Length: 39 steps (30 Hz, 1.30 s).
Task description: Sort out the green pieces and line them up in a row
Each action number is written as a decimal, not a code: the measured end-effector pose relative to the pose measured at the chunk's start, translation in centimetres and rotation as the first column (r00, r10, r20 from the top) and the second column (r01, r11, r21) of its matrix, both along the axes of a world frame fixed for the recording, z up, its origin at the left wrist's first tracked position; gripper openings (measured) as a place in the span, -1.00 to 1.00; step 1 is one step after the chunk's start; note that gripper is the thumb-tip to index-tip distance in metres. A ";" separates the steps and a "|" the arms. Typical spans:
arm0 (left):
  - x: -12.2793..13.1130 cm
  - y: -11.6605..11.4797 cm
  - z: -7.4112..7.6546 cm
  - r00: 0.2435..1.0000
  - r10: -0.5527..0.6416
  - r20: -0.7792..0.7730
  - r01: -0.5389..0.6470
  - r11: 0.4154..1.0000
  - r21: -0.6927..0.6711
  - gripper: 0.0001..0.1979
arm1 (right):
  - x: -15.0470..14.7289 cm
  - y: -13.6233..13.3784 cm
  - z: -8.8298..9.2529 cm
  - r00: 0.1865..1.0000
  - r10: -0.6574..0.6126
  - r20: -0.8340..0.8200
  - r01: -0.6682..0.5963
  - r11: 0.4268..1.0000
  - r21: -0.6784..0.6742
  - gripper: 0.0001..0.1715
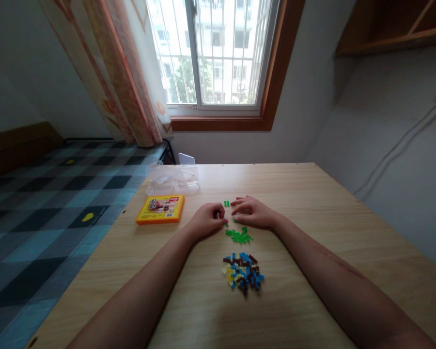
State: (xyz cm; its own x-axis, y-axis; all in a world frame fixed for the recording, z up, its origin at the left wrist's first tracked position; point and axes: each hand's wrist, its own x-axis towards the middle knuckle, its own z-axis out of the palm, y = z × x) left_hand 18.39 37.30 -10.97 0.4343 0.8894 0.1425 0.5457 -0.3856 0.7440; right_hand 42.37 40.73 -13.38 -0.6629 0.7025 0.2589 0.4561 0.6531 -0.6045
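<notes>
My left hand (208, 219) rests on the table with its fingers curled in, and a small green building brick (226, 224) shows at its fingertips. Across from it, my right hand (253, 212) has its fingers spread. Another small green piece (234, 221) lies by the fingertips of that hand. Just beyond both hands, two green bricks (226, 203) lie side by side. Nearer to me is a loose pile of green bricks (240, 236). Closer still lies a mixed heap of blue, dark brown and yellow bricks (244, 271).
A yellow and orange box (161, 209) with a printed cover lies on the left of the wooden table (294, 291). Behind it stands a clear plastic container (160, 186), its lid raised. A bed with a checked cover (72, 213) adjoins the left side; a window is ahead.
</notes>
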 end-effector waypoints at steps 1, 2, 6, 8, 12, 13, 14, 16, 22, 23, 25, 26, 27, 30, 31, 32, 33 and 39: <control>0.0 0.0 0.0 1.000 -0.005 0.019 0.005 1.000 -0.020 -0.87 | 0.0 0.0 0.0 1.000 -0.002 -0.003 0.002 1.000 -0.006 -0.76; -0.1 -0.1 0.1 0.999 -0.013 0.034 0.014 0.999 -0.036 -0.87 | 0.0 -0.1 0.0 1.000 -0.004 0.002 0.004 1.000 -0.009 -0.78; -0.3 -0.1 0.1 0.995 -0.066 0.069 0.071 0.995 -0.073 -0.92 | -0.1 -0.2 0.1 0.999 0.004 0.038 -0.004 1.000 0.012 -0.87; -0.4 0.0 0.0 0.992 -0.093 0.085 0.101 0.991 -0.091 -0.91 | -0.1 -0.2 0.1 0.999 0.008 0.037 -0.009 1.000 0.017 -0.88; -0.7 0.4 -0.3 0.985 -0.087 0.147 0.109 0.982 -0.152 -0.87 | -0.1 0.0 -0.3 0.999 -0.004 -0.037 0.004 1.000 -0.003 -0.90; -0.7 0.4 -0.3 0.983 -0.079 0.163 0.106 0.981 -0.165 -0.87 | -0.1 0.1 -0.4 0.997 -0.014 -0.079 0.012 1.000 -0.020 -0.89; -0.7 0.4 -0.4 0.982 -0.072 0.174 0.103 0.980 -0.172 -0.87 | -0.1 0.2 -0.5 0.992 -0.032 -0.124 0.027 0.999 -0.041 -0.89; -0.7 0.4 -0.3 0.981 -0.059 0.187 0.091 0.982 -0.167 -0.87 | -0.1 0.3 -0.7 0.976 -0.089 -0.199 0.076 0.994 -0.074 -0.87; -0.5 0.3 -0.3 0.981 0.023 0.192 -0.017 0.999 -0.034 -0.89 | 0.1 0.7 -1.4 0.957 -0.233 -0.174 0.247 0.967 0.063 -0.90; -0.4 0.4 -0.4 0.979 0.045 0.197 -0.042 0.999 -0.017 -0.89 | 0.0 0.8 -1.5 0.959 -0.236 -0.154 0.252 0.963 0.096 -0.90; -0.4 0.6 -0.6 0.975 0.077 0.210 -0.080 0.997 0.007 -0.90 | -0.1 0.8 -1.7 0.965 -0.231 -0.125 0.248 0.958 0.146 -0.89; -0.3 0.6 -0.7 0.973 0.085 0.214 -0.090 0.996 0.016 -0.90 | -0.2 0.8 -1.8 0.966 -0.231 -0.117 0.248 0.955 0.163 -0.87; -0.3 0.7 -0.8 0.972 0.089 0.218 -0.097 0.995 0.023 -0.90 | -0.3 0.8 -1.8 0.965 -0.234 -0.116 0.252 0.951 0.178 -0.84; -0.3 0.9 -1.1 0.969 0.102 0.223 -0.112 0.993 0.035 -0.90 | -0.4 0.5 -1.4 0.955 -0.260 -0.141 0.286 0.931 0.226 -0.76; -0.3 0.9 -1.1 0.969 0.107 0.225 -0.118 0.992 0.037 -0.90 | -0.4 0.4 -1.2 0.952 -0.267 -0.149 0.297 0.923 0.243 -0.77; -0.3 0.9 -1.2 0.968 0.112 0.226 -0.124 0.991 0.040 -0.91 | -0.4 0.3 -1.0 0.950 -0.272 -0.151 0.304 0.917 0.257 -0.80; -0.3 0.9 -1.2 0.967 0.117 0.224 -0.130 0.991 0.044 -0.91 | -0.5 0.2 -0.8 0.951 -0.274 -0.147 0.305 0.914 0.268 -0.83; -0.2 0.8 -1.3 0.976 0.177 0.124 -0.193 0.973 0.128 -0.87 | -0.6 -0.3 -0.3 0.963 -0.255 -0.089 0.270 0.922 0.278 -0.88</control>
